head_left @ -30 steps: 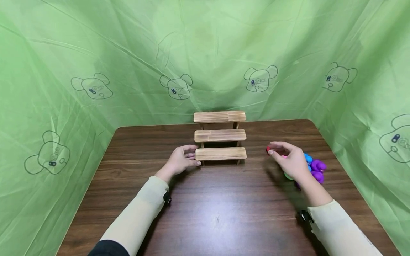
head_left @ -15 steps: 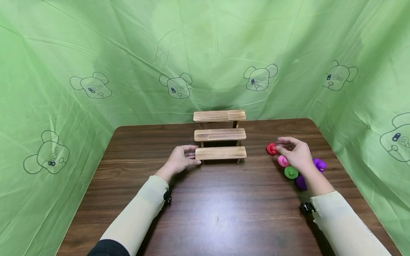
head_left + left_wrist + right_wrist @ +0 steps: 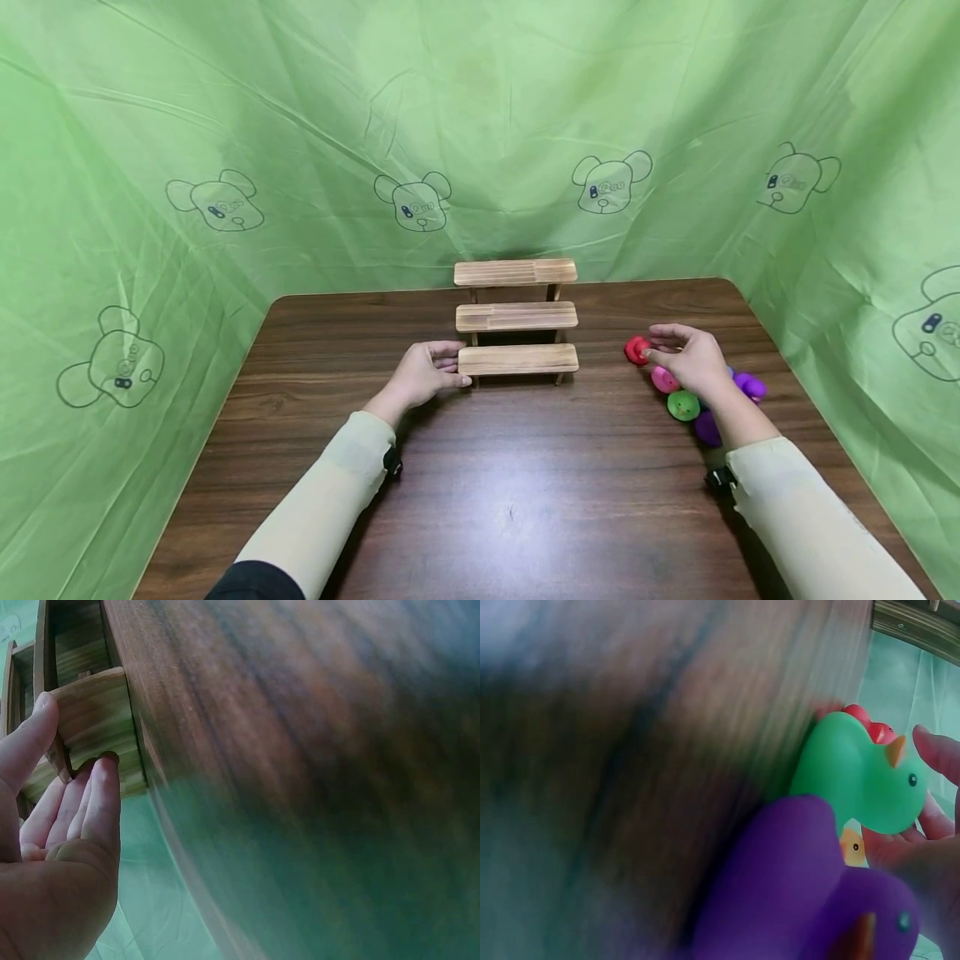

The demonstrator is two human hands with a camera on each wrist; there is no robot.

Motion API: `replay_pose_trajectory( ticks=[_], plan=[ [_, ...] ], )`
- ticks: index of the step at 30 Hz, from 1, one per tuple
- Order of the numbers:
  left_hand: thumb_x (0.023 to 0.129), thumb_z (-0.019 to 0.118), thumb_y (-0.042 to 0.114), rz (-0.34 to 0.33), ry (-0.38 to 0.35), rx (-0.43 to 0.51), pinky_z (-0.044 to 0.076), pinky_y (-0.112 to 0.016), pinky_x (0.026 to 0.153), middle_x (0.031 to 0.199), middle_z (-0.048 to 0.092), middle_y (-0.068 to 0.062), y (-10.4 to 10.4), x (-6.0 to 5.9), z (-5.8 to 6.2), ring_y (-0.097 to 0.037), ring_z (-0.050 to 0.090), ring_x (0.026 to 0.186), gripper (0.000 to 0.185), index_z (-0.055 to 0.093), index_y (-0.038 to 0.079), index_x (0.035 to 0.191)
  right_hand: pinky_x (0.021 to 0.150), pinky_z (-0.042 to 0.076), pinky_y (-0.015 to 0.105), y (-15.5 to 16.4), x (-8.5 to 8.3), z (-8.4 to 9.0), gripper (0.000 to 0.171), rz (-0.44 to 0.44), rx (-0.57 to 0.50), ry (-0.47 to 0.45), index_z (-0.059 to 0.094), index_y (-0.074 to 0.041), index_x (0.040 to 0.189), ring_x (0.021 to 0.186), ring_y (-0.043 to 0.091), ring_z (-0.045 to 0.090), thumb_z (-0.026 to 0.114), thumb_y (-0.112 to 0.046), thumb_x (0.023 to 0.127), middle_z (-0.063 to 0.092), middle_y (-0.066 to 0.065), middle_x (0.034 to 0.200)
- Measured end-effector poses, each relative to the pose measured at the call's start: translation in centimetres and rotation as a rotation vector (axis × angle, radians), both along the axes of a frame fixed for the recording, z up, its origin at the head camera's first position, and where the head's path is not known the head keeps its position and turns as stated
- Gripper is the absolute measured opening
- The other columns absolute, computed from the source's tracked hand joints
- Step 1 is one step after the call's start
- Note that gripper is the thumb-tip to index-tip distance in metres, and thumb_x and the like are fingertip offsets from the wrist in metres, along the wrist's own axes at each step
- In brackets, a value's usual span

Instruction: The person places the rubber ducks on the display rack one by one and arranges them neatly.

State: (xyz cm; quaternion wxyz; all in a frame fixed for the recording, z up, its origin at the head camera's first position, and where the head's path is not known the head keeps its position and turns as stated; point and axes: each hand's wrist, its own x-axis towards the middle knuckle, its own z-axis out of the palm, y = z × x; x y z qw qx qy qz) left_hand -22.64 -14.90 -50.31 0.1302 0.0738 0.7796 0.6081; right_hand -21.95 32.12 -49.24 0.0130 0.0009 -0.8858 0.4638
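A small wooden three-step shelf (image 3: 516, 317) stands at the middle back of the dark table (image 3: 510, 500). My left hand (image 3: 453, 367) pinches the left end of its lowest step, thumb on top and fingers under the plank (image 3: 97, 712). My right hand (image 3: 652, 343) is at the right, thumb and forefinger pinching the right side of a red rubber duck (image 3: 637, 349). Pink (image 3: 663, 379), green (image 3: 683, 405) and purple (image 3: 706, 427) ducks sit in a row under that hand. The right wrist view shows the green duck (image 3: 855, 776) and a purple duck (image 3: 795, 885) close up.
Another purple duck (image 3: 751, 387) lies behind my right wrist. Green sheeting printed with bears (image 3: 480, 125) walls in the table at the back and both sides. The table's right edge (image 3: 787, 367) runs close to the ducks.
My right hand drew back to the right, uncovering the red, pink and green ducks, then settled at the red one. The left hand and the shelf have not moved.
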Motion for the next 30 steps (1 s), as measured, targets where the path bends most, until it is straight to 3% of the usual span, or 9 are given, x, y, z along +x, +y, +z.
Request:
replay_pose_trajectory(
  ticks=[5,8,18,21,26,30],
  plan=[
    [0.077,0.089,-0.009,-0.006,-0.008,0.016,0.058,-0.037,0.099,0.129,0.068,-0.027,0.0,-0.1,-0.2,-0.038,0.067,0.121,0.066,0.063,-0.006,0.138,0.07,0.058,0.015,0.1,-0.2,-0.2,0.05,0.004,0.017,-0.034,0.065,0.001,0.136,0.109,0.02,0.072,0.083,-0.016,0.093,0.069,0.022,0.131],
    [0.077,0.088,-0.01,-0.008,-0.011,0.028,0.057,-0.037,0.1,0.131,0.067,-0.028,-0.1,-0.2,-0.3,-0.039,0.066,0.123,0.067,0.062,-0.008,0.139,0.07,0.057,0.014,0.0,-0.4,-0.2,0.052,0.025,0.019,-0.064,0.064,0.002,0.138,0.12,0.036,0.067,0.083,-0.016,0.093,0.068,0.025,0.132],
    [0.076,0.088,-0.013,0.008,-0.025,0.058,0.06,-0.031,0.094,0.13,0.068,-0.027,0.0,-0.1,-0.5,-0.037,0.068,0.121,0.068,0.061,-0.008,0.139,0.078,0.049,0.005,0.0,-1.0,-0.9,0.053,0.03,0.079,-0.074,0.066,0.003,0.135,0.123,0.039,0.065,0.086,-0.007,0.087,0.068,0.026,0.13],
    [0.076,0.087,-0.015,0.011,-0.023,0.069,0.06,-0.03,0.094,0.131,0.067,-0.027,-0.1,-0.1,-0.6,-0.037,0.067,0.121,0.069,0.06,-0.009,0.139,0.085,0.051,0.013,0.2,-1.2,-1.4,0.053,0.022,0.137,-0.069,0.067,0.0,0.134,0.121,0.037,0.066,0.087,-0.01,0.086,0.07,0.024,0.128],
    [0.076,0.085,-0.016,0.008,-0.028,0.092,0.06,-0.031,0.094,0.132,0.067,-0.028,-0.1,-0.1,-0.6,-0.038,0.067,0.121,0.068,0.059,-0.011,0.139,0.096,0.053,0.041,0.2,-1.5,-1.8,0.049,0.027,0.198,-0.076,0.069,-0.003,0.132,0.117,0.036,0.067,0.087,-0.011,0.086,0.072,0.023,0.123],
    [0.076,0.085,-0.016,0.002,-0.035,0.105,0.06,-0.03,0.093,0.13,0.067,-0.028,-0.1,-0.1,-0.6,-0.037,0.067,0.121,0.067,0.06,-0.011,0.137,0.094,0.054,0.047,0.1,-1.5,-1.9,0.044,0.028,0.209,-0.071,0.07,-0.003,0.127,0.113,0.038,0.068,0.086,-0.011,0.087,0.073,0.023,0.118]
  ],
)
